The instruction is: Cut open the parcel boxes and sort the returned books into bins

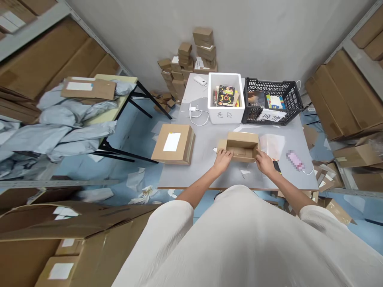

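A small cardboard box (243, 137) lies on the grey table in front of me with its top flaps spread and its inside showing. My left hand (223, 160) grips its near left corner, fingers bent over the edge. At the near right corner, my right hand (264, 162) is closed on the box wall. Just right of the box is a pale, see-through plastic wrapper (273, 146). Something dark with a yellow edge is partly hidden beneath my right wrist. A scrap of white paper (245, 172) lies near the table's front edge.
A closed carton (174, 144) with a white label sits at the table's left. Behind stand a white foam bin (226, 116) and a black crate (273, 85), both holding books. A phone (295, 160) with a cable lies right. Grey parcels (72, 113) cover the side table.
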`<state>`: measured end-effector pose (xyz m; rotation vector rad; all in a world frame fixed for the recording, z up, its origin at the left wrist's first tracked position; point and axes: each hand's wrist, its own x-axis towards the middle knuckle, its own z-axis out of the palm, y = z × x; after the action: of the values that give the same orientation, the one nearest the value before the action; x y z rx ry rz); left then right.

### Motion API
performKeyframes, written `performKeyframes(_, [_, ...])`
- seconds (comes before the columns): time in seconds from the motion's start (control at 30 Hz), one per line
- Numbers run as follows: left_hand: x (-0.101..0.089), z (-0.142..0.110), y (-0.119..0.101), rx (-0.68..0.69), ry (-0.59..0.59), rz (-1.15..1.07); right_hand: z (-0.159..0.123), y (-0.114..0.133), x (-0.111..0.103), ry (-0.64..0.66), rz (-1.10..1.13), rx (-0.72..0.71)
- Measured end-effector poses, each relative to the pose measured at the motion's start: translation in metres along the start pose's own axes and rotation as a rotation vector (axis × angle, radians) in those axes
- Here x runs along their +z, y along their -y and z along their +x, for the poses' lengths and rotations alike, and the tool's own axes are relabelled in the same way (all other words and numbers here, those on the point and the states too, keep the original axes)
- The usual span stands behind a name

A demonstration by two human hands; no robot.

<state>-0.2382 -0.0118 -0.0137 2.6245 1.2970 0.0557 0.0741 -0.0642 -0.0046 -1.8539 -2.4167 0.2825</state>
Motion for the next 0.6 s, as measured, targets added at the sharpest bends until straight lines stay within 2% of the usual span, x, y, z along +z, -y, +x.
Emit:
performKeyframes(0.1, [-0.013, 0.001, 0.021, -0.059, -0.038, -0.004, 0.028, 0.013, 0.001, -0.062, 0.044, -0.017])
performKeyframes(0.27, [-0.025, -0.003, 0.046, -0.153, -0.113, -0.012, 0.091, 0.040, 0.012, -0.094, 0.120, -0.023])
performKeyframes(0.43, [-0.022, -0.004, 0.072, -0.273, -0.005, -0.036, 0.151, 0.065, 0.029, -0.100, 0.195, -0.050])
performKeyframes(0.6, [-0.011, 0.000, 0.099, -0.398, 0.111, -0.114, 0.193, 0.085, 0.048, -0.029, 0.229, -0.019])
